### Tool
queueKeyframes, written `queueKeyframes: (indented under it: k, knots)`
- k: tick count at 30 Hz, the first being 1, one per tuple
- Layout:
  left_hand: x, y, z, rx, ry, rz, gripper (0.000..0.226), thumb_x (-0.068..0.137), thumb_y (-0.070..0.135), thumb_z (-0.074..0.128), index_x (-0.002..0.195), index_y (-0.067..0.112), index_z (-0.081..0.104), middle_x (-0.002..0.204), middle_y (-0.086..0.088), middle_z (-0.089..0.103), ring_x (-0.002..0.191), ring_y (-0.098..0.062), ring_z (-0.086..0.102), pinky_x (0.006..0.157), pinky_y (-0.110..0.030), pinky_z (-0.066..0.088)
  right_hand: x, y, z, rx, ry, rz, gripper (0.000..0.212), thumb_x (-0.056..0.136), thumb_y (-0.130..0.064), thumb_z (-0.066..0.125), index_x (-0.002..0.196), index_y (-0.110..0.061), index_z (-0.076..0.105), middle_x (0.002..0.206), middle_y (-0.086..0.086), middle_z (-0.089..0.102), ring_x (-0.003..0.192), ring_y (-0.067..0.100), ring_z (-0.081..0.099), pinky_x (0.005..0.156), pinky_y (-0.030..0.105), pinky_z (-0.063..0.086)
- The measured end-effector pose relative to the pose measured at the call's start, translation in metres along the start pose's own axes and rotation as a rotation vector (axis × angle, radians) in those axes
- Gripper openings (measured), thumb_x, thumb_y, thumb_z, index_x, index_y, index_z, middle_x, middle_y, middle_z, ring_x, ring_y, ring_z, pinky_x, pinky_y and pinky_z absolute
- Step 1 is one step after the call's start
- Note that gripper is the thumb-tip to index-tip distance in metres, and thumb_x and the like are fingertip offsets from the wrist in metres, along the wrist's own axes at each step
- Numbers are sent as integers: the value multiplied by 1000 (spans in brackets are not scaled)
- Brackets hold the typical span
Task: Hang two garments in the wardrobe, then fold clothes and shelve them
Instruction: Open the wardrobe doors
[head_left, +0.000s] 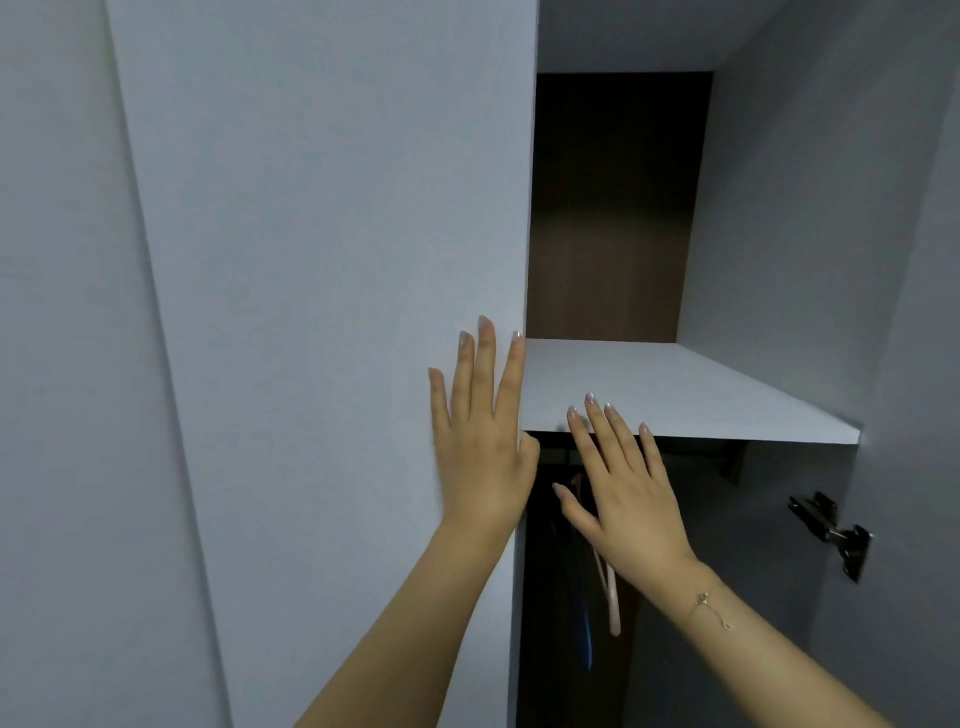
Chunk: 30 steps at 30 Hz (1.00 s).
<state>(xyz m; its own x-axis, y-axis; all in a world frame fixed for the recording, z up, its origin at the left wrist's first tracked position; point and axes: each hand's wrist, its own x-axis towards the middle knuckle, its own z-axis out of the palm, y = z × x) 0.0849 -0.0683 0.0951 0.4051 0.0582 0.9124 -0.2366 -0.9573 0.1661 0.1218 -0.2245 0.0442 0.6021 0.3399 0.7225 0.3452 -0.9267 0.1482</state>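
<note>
I face a white wardrobe with one side open. My left hand (480, 441) lies flat, fingers straight, against the closed left door (322, 260) near its right edge. My right hand (623, 483) is spread open in front of the front edge of the white shelf (701, 400), holding nothing. Below the shelf, in the dark hanging space, a pink hanger (613, 603) and a blue hanger (587, 639) hang partly hidden behind my right hand. No garment is visible.
The opened right door (914, 364) stands at the right with a metal hinge (831, 530) on its inner face. Above the shelf is a bare compartment with a dark brown back panel (613, 208).
</note>
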Motion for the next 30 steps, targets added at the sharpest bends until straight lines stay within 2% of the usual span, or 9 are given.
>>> queueKeyframes:
  k: [4,7,9,12,18,22,25,28,30]
  knots:
    - [-25,-5,-49,-171,41,50,97,75,3,68,154,20,15,163,-7,8,151,-22,2,121,-51,13,-33,-31,-21,2,6,32,77,95,-50,50,155,-15,17,162,9,12,149,25,13,119,49,21]
    - [-47,-13,-87,-237,68,54,97,79,6,69,154,25,11,163,-1,10,151,-16,4,119,-48,22,-53,-61,-37,15,28,40,74,95,-53,36,155,-15,15,162,9,12,149,25,13,119,49,22]
    - [-62,-18,-112,-265,95,58,95,80,6,69,154,24,13,162,0,14,150,-15,9,121,-37,21,-64,-83,-46,69,47,11,74,95,-54,33,156,-16,14,163,8,11,150,24,12,119,47,19]
    - [-79,-29,-150,-310,141,25,90,78,2,72,152,19,21,160,-2,23,148,-17,21,119,-20,17,-71,-118,-58,173,59,-88,78,94,-49,49,156,-17,14,163,7,9,150,23,11,119,45,18]
    - [-104,-48,-209,-301,195,-55,81,82,5,63,151,19,22,157,1,28,144,-11,29,114,-34,34,-68,-175,-77,277,59,-202,77,95,-47,50,156,-17,14,163,7,8,150,22,9,120,45,15]
    - [-118,-67,-241,-225,218,-116,81,87,6,56,153,27,14,157,5,28,143,-9,30,112,-36,37,-68,-205,-82,332,74,-281,74,96,-48,45,156,-16,14,163,8,8,150,23,8,121,45,14]
    - [-132,-81,-261,-112,307,-201,74,91,5,55,153,26,19,154,5,33,141,-8,34,108,-37,39,-65,-222,-83,347,113,-365,75,94,-47,47,155,-14,18,162,11,13,149,26,14,119,48,20]
    - [-145,-94,-278,50,415,-245,62,94,0,56,149,14,32,150,-2,41,139,-9,38,109,-34,39,-60,-237,-83,347,144,-433,76,93,-48,51,154,-14,20,161,12,17,148,28,17,117,51,26]
    - [-149,-102,-286,156,448,-280,57,94,-5,53,147,6,36,151,-7,39,140,-8,33,114,-25,32,-59,-246,-83,349,142,-457,77,93,-48,53,154,-14,20,161,12,16,149,27,16,116,51,27]
